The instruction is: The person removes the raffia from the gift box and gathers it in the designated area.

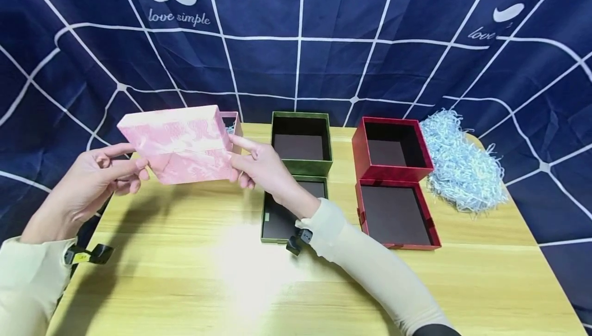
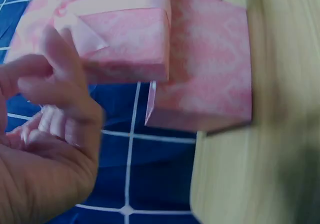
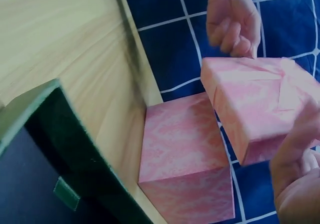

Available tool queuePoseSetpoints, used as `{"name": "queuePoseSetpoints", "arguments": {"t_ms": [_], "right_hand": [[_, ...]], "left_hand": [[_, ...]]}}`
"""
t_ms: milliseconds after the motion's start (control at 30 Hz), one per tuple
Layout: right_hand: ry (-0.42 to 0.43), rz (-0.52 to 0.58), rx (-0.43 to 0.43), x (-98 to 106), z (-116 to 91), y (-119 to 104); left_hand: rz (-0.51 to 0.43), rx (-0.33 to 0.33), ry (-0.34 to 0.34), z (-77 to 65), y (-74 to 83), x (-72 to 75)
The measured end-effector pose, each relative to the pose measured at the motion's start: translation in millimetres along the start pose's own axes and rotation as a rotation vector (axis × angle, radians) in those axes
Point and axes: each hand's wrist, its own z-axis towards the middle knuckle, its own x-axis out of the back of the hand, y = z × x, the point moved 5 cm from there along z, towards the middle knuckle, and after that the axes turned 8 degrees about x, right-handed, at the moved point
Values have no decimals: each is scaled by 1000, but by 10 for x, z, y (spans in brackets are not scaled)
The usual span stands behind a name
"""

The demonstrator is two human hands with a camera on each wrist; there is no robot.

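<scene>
A pink patterned box lid (image 1: 180,143) with a ribbon and bow is held tilted in the air at the left of the head view. My left hand (image 1: 94,182) pinches its lower left corner between thumb and fingers. At the opposite edge, my right hand (image 1: 263,169) grips the lid with thumb and fingertips. Below and behind the lid, the pink box base (image 3: 185,139) stands at the table edge, mostly covered by the lid in the head view. Some light blue shreds (image 1: 229,129) show inside that base.
A green box (image 1: 305,166) stands at the back, its upturned lid (image 1: 273,228) in front, partly under my right forearm. To its right are a red box (image 1: 393,172) and its upturned lid (image 1: 393,212). Light blue paper shreds (image 1: 462,166) lie heaped at the table's right.
</scene>
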Motion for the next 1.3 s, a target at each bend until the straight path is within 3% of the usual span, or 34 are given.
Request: {"name": "queuePoseSetpoints", "arguments": {"t_ms": [233,500,633,733,833,900,1033,1300], "right_hand": [[-43,17,-4,-16,-101,16],[-98,43,-40,-81,-214,115],[-137,47,-68,-112,-266,141],[-168,45,-104,-138,-310,169],[-180,40,-134,-164,-359,193],[-185,38,-137,-184,-386,199],[-176,32,-136,-211,-423,224],[-130,65,-164,-303,-501,378]], "left_hand": [[191,-21,-84,-85,22,-56],[240,-111,-142,-237,-11,-56],[182,-138,-185,-310,-46,-3],[50,-130,-200,-343,-100,62],[-75,-87,-168,-347,-169,108],[-97,-58,-125,-338,-208,121],[17,-22,-43,-342,-255,120],[250,9,-14,-413,-382,94]]}}
